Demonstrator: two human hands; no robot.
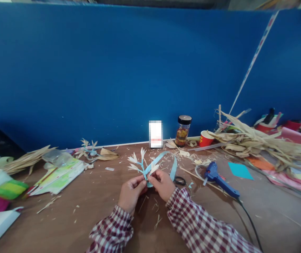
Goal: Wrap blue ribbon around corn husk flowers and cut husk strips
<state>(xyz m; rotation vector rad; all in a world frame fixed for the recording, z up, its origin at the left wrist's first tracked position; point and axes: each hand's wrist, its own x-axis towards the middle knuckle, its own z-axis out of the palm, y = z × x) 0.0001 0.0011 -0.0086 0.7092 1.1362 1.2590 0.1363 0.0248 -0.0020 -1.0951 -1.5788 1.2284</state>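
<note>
Glue gun (pixel 220 180) and scraps (pixel 184 153) lie near right hand (pixel 163 185).

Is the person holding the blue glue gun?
No, the glue gun lies on the table, while the left hand and right hand pinch the white-flowered sprig.

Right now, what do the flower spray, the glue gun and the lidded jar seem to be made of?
Flower spray: petals perhaps dried plant husk, matte, pale and pointed; stems possibly wrapped in blue paper.
Glue gun: likely molded plastic, smooth and evenly blue.
Lidded jar: glossy glass or clear plastic, since its contents show through.
</note>
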